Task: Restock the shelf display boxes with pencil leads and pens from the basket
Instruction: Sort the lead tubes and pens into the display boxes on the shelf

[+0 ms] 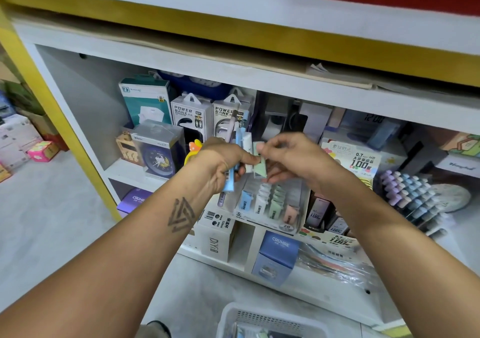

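From the head camera I see my left hand at frame centre gripping a bundle of slim pastel pens, blue and lilac, fingers curled round them. My right hand pinches a small mint-green pencil lead case between thumb and fingertips, just beside the left. Directly below sits the clear display box of pastel lead cases, its rows nearly full. A white slotted plastic basket sits at the bottom edge. Open grey floor lies lower left; packed shelves crowd the right.
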A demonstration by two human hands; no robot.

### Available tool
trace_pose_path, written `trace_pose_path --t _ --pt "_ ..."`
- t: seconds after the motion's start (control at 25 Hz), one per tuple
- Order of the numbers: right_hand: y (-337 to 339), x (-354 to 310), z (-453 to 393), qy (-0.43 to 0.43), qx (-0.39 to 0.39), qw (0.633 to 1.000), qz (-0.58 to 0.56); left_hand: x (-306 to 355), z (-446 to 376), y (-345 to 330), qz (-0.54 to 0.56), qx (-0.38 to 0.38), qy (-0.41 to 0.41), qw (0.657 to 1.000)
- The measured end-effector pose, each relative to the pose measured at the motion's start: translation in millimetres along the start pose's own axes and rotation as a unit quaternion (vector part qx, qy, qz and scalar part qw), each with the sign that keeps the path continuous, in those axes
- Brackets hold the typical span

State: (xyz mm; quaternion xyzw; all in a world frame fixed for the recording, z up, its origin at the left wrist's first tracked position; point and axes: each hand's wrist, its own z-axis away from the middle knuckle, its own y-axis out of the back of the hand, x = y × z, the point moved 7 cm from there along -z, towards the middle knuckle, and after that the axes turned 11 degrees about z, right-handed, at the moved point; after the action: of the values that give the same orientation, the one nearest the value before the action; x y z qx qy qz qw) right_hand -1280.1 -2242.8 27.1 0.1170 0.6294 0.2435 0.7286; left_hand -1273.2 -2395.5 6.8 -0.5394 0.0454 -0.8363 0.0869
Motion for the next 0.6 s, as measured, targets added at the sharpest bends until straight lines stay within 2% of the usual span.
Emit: trace_pose_path --t 0.08,0.16,0.4,0.48,0.6 --pt "-3 1 15 0.002 -0.044 0.996 -0.074 0 4 -9 0.019 -0.019 0.007 1.0" --pt "6 1 25 0.023 -0.041 0.996 -0.08 -1 7 -15 0.026 -0.044 0.025 0.998" --pt "59 13 33 0.039 0.089 0.992 0.086 1 4 -11 0.014 -0.027 0.011 0.999" --pt "71 10 36 0.078 0.13 0.965 0.216 1 2 -11 0.002 -0.027 0.01 1.0" --pt "69 2 39 0.155 0.161 0.891 0.395 -2 6 -19 -0.034 -0.055 0.032 0.997"
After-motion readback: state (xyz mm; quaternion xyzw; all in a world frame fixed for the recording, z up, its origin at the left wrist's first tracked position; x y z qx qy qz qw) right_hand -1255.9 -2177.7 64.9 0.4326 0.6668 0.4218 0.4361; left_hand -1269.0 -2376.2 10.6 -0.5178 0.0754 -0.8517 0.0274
